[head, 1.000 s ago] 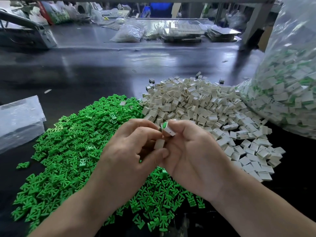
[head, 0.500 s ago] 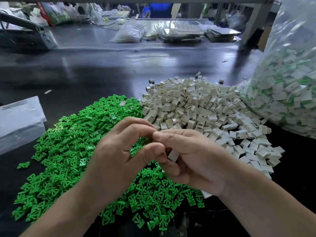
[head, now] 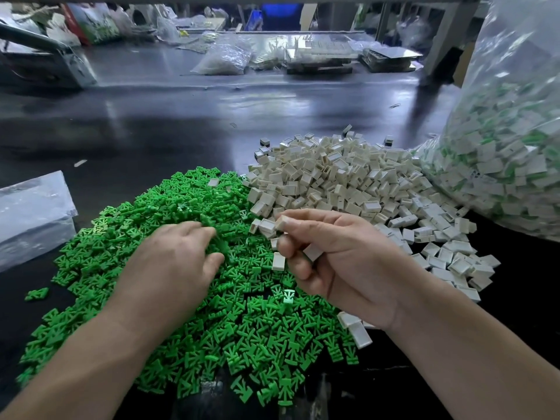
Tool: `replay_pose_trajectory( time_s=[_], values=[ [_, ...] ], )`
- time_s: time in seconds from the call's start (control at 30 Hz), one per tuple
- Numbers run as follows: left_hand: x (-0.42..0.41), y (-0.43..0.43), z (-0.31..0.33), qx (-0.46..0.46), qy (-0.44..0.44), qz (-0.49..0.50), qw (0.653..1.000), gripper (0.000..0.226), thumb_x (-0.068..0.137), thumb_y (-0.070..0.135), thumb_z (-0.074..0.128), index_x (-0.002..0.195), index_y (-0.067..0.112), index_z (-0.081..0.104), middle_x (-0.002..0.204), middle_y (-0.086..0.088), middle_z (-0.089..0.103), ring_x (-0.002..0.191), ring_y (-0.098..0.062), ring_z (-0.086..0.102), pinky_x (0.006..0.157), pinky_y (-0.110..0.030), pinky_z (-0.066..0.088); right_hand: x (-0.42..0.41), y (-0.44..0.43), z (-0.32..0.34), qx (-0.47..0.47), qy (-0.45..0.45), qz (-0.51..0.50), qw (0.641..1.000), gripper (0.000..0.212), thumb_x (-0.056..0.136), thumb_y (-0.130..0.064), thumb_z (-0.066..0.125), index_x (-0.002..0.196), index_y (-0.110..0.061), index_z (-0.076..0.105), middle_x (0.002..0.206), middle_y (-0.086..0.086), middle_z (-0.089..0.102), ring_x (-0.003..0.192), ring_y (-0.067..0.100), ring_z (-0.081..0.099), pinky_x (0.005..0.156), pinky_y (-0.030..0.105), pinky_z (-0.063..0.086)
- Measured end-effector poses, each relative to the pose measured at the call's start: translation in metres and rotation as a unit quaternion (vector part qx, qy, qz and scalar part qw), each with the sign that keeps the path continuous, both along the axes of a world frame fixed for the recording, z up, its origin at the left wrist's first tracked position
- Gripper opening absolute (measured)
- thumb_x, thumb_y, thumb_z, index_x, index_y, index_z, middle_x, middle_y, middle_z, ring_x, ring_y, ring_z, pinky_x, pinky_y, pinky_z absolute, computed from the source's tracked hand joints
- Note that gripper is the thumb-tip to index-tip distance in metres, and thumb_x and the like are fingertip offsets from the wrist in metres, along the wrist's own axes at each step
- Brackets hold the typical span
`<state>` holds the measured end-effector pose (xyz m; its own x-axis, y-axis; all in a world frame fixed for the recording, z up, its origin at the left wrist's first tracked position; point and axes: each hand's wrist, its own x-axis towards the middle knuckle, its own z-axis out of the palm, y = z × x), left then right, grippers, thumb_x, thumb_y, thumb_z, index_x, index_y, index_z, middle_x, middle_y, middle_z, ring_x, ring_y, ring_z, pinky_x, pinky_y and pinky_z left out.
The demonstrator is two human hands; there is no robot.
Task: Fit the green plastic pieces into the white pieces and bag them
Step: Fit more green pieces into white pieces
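A broad heap of small green plastic pieces (head: pixel 188 298) covers the dark table in front of me. Behind it to the right lies a heap of white box-shaped pieces (head: pixel 348 183). My left hand (head: pixel 172 262) rests palm down on the green heap, its fingertips curled into the pieces; what they hold is hidden. My right hand (head: pixel 339 262) hovers above the seam of the two heaps. It pinches one white piece (head: pixel 282 222) between thumb and forefinger and keeps several more white pieces (head: pixel 312 253) tucked in its curled fingers.
A big clear bag (head: pixel 509 140) full of white-and-green assembled pieces stands at the right edge. A flat clear plastic bag (head: pixel 30 213) lies at the left. Bare dark table (head: pixel 181 122) stretches behind the heaps, with clutter and more bags at the far side.
My hands were joined together over the heaps. They have come apart: the left hand dropped onto the green heap, the right hand moved right, keeping its white pieces.
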<state>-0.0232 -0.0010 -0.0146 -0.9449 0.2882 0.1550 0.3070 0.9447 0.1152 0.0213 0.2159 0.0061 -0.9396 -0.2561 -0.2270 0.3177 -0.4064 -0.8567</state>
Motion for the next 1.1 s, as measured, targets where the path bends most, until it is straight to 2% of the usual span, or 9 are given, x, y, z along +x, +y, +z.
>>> replay_pose_trajectory(
  time_s=[0.07,0.17,0.3,0.47,0.63,0.77,0.9,1.0,1.1],
  values=[
    [0.003,0.003,-0.001,0.025,0.041,-0.046,0.998,0.030,0.087,0.029,0.069,0.116,0.020,0.071,0.111,0.001,0.071,0.101,-0.023,0.061,0.086,-0.041,0.048,0.000,0.000,0.001,0.018,0.001,-0.007,1.000,0.007,0.098,-0.016,0.061,0.095,-0.012,0.067,0.071,0.007,0.062,0.048,0.013,0.051,0.037,0.020,0.039],
    [0.002,0.003,0.000,0.050,0.047,-0.080,0.994,0.018,0.084,0.028,0.072,0.102,0.026,0.074,0.091,0.010,0.069,0.082,-0.015,0.059,0.071,-0.033,0.044,0.000,-0.002,0.001,0.036,0.005,-0.015,0.999,0.016,0.096,-0.018,0.062,0.083,-0.015,0.070,0.069,0.006,0.060,0.048,0.013,0.049,0.037,0.019,0.037],
    [0.000,0.004,0.001,0.063,0.067,-0.091,0.992,0.009,0.085,0.033,0.069,0.093,0.029,0.073,0.085,0.013,0.067,0.080,-0.015,0.057,0.072,-0.035,0.040,0.000,-0.005,0.000,0.053,0.007,-0.011,0.999,0.023,0.093,-0.017,0.066,0.072,-0.020,0.074,0.069,0.006,0.061,0.048,0.012,0.050,0.036,0.020,0.038],
    [0.001,0.004,0.002,0.082,0.064,-0.093,0.990,0.002,0.085,0.029,0.071,0.084,0.030,0.069,0.086,0.014,0.062,0.085,-0.016,0.054,0.075,-0.035,0.038,0.001,-0.005,0.001,0.053,0.012,-0.007,0.999,0.008,0.082,-0.021,0.071,0.074,-0.017,0.074,0.071,0.007,0.063,0.048,0.013,0.051,0.036,0.021,0.039],
    [0.001,0.005,-0.001,0.066,0.031,-0.105,0.992,0.018,0.087,0.041,0.064,0.105,0.038,0.067,0.103,0.018,0.060,0.100,-0.011,0.050,0.080,-0.030,0.029,0.001,-0.005,0.001,0.057,0.024,-0.005,0.998,0.011,0.081,-0.022,0.071,0.071,-0.020,0.075,0.071,0.006,0.064,0.048,0.013,0.052,0.036,0.021,0.040],
    [0.003,0.005,0.002,0.082,0.031,-0.105,0.991,0.005,0.085,0.039,0.067,0.087,0.035,0.064,0.090,0.019,0.056,0.090,-0.009,0.048,0.078,-0.029,0.031,0.001,-0.004,0.000,0.061,0.024,-0.001,0.998,0.017,0.088,-0.020,0.069,0.072,-0.021,0.076,0.072,0.005,0.064,0.049,0.013,0.052,0.037,0.021,0.040],
    [0.003,0.005,0.000,0.130,0.050,-0.111,0.984,0.011,0.084,0.031,0.072,0.082,0.030,0.061,0.080,0.017,0.055,0.080,-0.005,0.052,0.071,-0.023,0.038,0.001,-0.004,-0.001,0.069,0.031,-0.001,0.997,0.009,0.082,-0.024,0.071,0.074,-0.022,0.076,0.072,0.004,0.064,0.049,0.013,0.052,0.037,0.021,0.040],
    [0.009,0.008,0.004,0.331,0.002,-0.072,0.941,0.011,0.083,0.038,0.069,0.093,0.036,0.065,0.081,0.015,0.065,0.078,0.002,0.061,0.061,-0.009,0.047,0.001,-0.005,-0.002,0.070,0.040,-0.008,0.997,0.006,0.079,-0.023,0.073,0.080,-0.018,0.075,0.072,0.005,0.064,0.049,0.012,0.052,0.037,0.021,0.040],
    [0.014,0.016,0.009,0.553,-0.146,-0.070,0.817,0.021,0.080,0.032,0.068,0.100,0.034,0.074,0.081,0.003,0.071,0.071,-0.005,0.066,0.065,-0.013,0.052,0.002,-0.005,-0.002,0.058,0.053,-0.009,0.997,0.015,0.075,-0.023,0.074,0.086,-0.013,0.074,0.072,0.006,0.065,0.048,0.012,0.052,0.036,0.021,0.039]
  ],
)
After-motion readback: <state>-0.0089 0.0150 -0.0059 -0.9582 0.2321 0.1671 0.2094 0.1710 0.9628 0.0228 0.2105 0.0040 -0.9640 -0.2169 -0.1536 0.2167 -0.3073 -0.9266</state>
